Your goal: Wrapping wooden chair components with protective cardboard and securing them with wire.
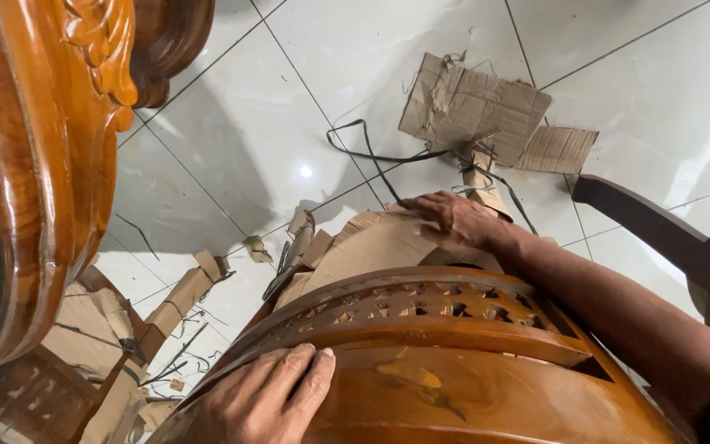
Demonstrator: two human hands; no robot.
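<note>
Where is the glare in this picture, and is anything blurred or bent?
Head view: a bright light spot glares on the glossy floor tiles; the carved wood at left is close, soft and curved by the lens; the right hand on cardboard looks slightly blurred; the left hand is sharp.

Torn brown corrugated cardboard wrapping (371,247) over curved wooden furniture piece, centre; right hand (458,220) flat on its upper edge. Flat ripped brown cardboard sheet (470,107) on white tiled floor, upper right; smaller ribbed cardboard scrap (559,149) just beside it. Black plastic strapping (371,152) loops between them. Cardboard-wrapped legs (178,296) lower left. No labels, signs, screens.
</note>
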